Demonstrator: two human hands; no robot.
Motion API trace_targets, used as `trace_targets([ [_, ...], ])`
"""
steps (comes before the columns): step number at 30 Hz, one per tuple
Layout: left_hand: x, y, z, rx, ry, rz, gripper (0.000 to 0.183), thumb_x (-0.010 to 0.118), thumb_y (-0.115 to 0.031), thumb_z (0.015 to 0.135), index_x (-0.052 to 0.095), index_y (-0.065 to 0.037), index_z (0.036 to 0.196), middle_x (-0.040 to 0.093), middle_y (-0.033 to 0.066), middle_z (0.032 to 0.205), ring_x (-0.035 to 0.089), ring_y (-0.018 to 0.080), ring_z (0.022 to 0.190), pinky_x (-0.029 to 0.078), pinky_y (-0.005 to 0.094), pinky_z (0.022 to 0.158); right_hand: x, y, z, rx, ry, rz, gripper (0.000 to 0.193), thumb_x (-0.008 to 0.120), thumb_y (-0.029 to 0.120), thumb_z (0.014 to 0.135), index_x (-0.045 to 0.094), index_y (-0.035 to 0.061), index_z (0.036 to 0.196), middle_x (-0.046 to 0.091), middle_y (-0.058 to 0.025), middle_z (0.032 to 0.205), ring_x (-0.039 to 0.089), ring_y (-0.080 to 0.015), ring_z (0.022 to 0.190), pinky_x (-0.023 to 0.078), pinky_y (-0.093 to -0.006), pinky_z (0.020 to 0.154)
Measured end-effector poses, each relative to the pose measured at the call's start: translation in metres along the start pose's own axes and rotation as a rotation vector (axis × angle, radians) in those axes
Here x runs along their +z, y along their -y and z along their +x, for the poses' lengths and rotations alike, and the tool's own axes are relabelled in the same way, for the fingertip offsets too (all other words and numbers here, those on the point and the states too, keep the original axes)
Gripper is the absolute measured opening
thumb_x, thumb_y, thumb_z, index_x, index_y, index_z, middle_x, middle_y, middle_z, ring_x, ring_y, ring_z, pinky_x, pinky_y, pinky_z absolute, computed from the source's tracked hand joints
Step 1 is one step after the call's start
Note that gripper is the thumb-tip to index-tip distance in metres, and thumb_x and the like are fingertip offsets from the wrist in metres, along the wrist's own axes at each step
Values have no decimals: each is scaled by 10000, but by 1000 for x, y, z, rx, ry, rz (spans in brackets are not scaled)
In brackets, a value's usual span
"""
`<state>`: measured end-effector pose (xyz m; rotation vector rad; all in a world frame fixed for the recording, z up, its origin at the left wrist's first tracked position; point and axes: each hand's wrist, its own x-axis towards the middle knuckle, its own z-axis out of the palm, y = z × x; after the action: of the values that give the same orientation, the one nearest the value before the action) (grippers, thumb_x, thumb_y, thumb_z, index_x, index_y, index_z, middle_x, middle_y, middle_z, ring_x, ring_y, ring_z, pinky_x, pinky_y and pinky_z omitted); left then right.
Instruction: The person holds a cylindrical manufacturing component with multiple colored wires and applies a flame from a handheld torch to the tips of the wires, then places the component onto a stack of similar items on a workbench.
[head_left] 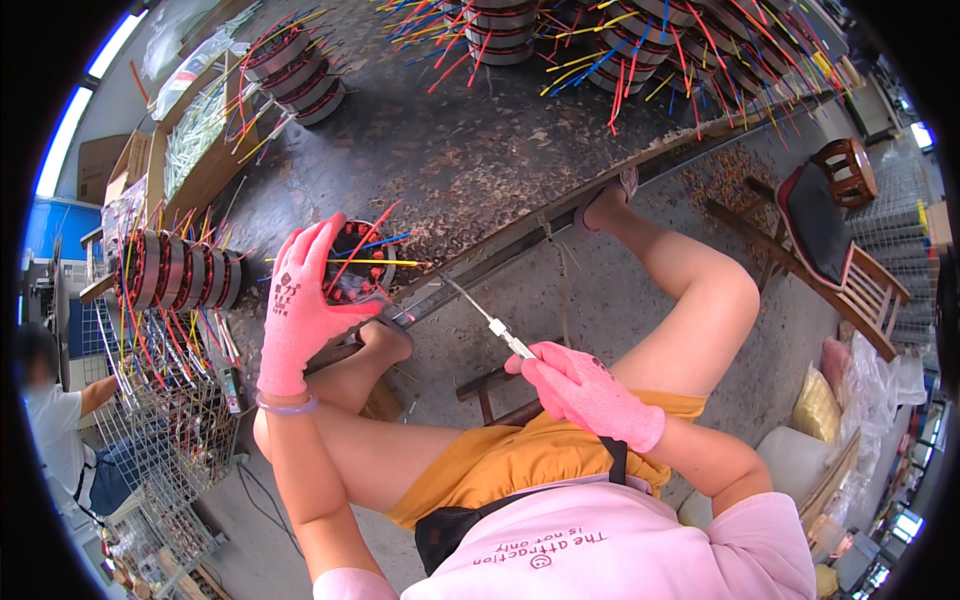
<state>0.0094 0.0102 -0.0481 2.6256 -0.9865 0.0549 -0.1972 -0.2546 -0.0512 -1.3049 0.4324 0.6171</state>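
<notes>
My left hand [297,305], in a pink glove, grips the side of a motor stator [372,275] at the table's near edge, thumb along its lower side and fingers over its far side. Red windings line the stator, and red, blue and yellow wires stand out from it. In my right hand [595,398], also gloved in pink, is a slim white-handled tool [510,338] with a thin shaft. The shaft slants up and left toward the stator's wires; whether its tip touches them I cannot tell.
Stator stacks with loose coloured wires stand at left [180,270], far left [295,75] and far right [680,50] on the worn dark table [450,150]. A wooden box [205,180] holds pale tubes. A chair [815,220] stands right; another person [65,430] is at the left.
</notes>
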Motion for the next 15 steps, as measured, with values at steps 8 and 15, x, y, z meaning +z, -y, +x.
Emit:
trace_targets([
  [8,1,1,0,-30,24,-15,987,896,-239,533,483,-60,1411,532,164,1366,439,412,1309,351,478,1123,0,-1,4,-13,6,-39,273,478,222,1046,593,15,1181,506,33,712,432,-41,570,381,-235,526],
  [15,-2,-1,3,-12,20,-47,933,874,-210,545,503,-40,1384,553,162,1329,478,392,1263,379,466,1094,-1,-5,3,-1,-1,-37,280,490,234,1042,594,20,1188,506,28,695,445,-43,569,386,-242,526],
])
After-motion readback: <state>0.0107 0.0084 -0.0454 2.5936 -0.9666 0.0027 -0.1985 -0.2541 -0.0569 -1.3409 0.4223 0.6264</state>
